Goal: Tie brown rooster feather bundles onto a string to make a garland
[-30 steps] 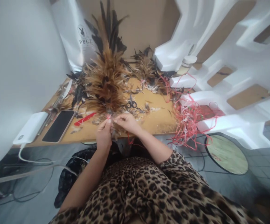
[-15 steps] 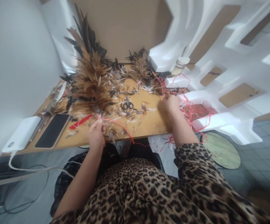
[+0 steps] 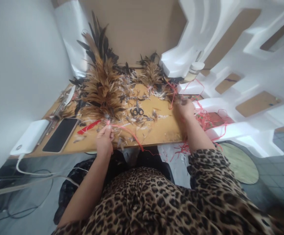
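Observation:
My left hand point(image 3: 105, 138) is closed in a pinch at the tied base of a large brown and black feather bundle point(image 3: 104, 88), near the table's front edge. A pink string point(image 3: 129, 130) trails from that tie to the right and over the edge. On the right side, my right hand point(image 3: 186, 109) is curled at a tangle of pink strings point(image 3: 203, 119). Its fingertips are partly hidden and blurred, and what they grip I cannot make out. Black-handled scissors point(image 3: 137, 111) lie on the table between the hands.
A smaller feather bundle point(image 3: 152, 75) lies at the back, with loose feathers scattered around. A phone point(image 3: 60, 134), a white power bank point(image 3: 30, 137) with a cable and a red strip point(image 3: 89, 126) are at left. White foam packing point(image 3: 242, 137) and a lidded jar point(image 3: 194, 70) stand at right.
The whole view has shifted slightly, so things appear farther right. My right hand has moved a little among the pink strings. My left hand stays on the feather bundle's tied base.

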`<state>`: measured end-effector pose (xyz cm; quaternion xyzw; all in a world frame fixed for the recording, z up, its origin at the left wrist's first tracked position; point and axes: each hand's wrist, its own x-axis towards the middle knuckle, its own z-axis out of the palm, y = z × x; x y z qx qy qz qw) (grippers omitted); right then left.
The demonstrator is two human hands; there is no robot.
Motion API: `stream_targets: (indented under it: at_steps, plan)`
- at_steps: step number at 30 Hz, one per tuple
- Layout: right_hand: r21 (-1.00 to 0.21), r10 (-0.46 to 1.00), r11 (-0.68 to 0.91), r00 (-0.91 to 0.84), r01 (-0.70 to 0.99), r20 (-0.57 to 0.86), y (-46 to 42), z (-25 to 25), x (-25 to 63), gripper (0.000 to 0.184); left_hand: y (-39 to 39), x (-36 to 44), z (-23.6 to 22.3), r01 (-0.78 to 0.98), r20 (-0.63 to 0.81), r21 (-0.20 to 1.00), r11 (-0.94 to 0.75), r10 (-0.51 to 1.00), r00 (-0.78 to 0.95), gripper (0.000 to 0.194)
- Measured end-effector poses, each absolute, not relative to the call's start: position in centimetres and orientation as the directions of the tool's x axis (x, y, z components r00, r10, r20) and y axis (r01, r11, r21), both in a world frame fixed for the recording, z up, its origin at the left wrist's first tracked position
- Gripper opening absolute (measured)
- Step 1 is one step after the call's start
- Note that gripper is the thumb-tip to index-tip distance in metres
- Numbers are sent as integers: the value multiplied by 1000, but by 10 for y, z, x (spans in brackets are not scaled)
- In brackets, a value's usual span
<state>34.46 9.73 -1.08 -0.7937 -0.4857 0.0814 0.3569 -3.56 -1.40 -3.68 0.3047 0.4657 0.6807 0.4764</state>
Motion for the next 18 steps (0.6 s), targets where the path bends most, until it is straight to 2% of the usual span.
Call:
stream_targets:
  at_steps: [2, 3, 4, 6, 8, 12, 15, 18]
  plan:
    - [-893, 862, -94, 484, 441, 148, 90, -3, 332, 25, -13, -36, -37, -375, -35, 921, -106, 936, -350, 29]
    - [-963, 899, -28, 428, 267, 93, 86, 1, 325, 22, -12, -35, -37, -380, -45, 919, -101, 933, -356, 29]
    - [-996, 940, 12, 338, 94, 44, 81, 5, 316, 20, -12, -35, -36, -384, -57, 918, -94, 930, -364, 29]
    - [-980, 990, 12, 140, -198, -16, 72, 12, 297, 20, -11, -35, -36, -385, -72, 919, -85, 924, -375, 29]
    - [-920, 999, -42, -11, -389, -41, 64, 15, 277, 22, -11, -35, -37, -382, -67, 920, -87, 925, -373, 29]
    - [-809, 984, -174, -134, -561, -119, 60, 14, 243, 21, -11, -36, -38, -398, -60, 913, -88, 937, -343, 29]
    - [-801, 980, -201, -108, -564, -170, 67, 9, 230, 15, -12, -37, -37, -417, -65, 904, -91, 937, -344, 30]
    - [-846, 983, -177, -50, -503, -176, 76, 5, 229, 14, -13, -38, -35, -425, -79, 901, -87, 931, -357, 30]
